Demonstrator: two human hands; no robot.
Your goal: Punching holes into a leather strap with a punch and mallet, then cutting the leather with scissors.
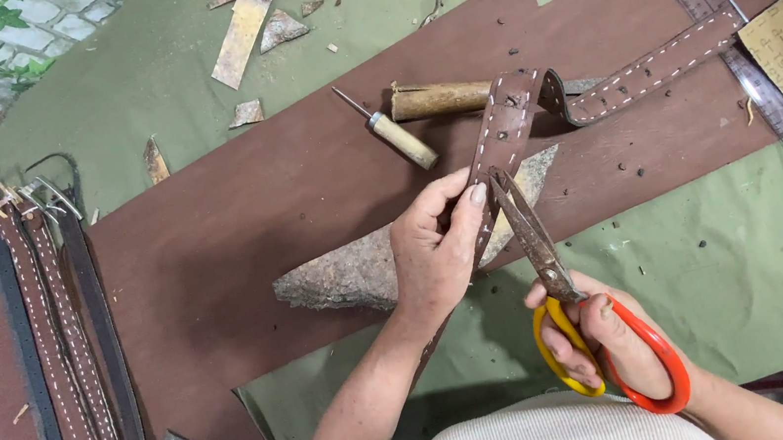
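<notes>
My left hand [433,250] pinches a brown leather strap [503,127] with white stitching along its edges; the strap runs up from the hand, folds near the top and trails off to the right. In my right hand [597,339] are scissors [560,294] with one yellow and one orange handle loop. Their rusty blades point up and left, and the tips rest against the strap just beside my left thumb.
A brown leather sheet [243,228] lies over a green cloth [754,255]. On it are an awl [396,132], a wooden-handled tool [441,97] and a rough stone slab [349,275]. Several finished straps [60,360] lie at left. A clear ruler [736,28] and leather scraps [244,34] lie farther back.
</notes>
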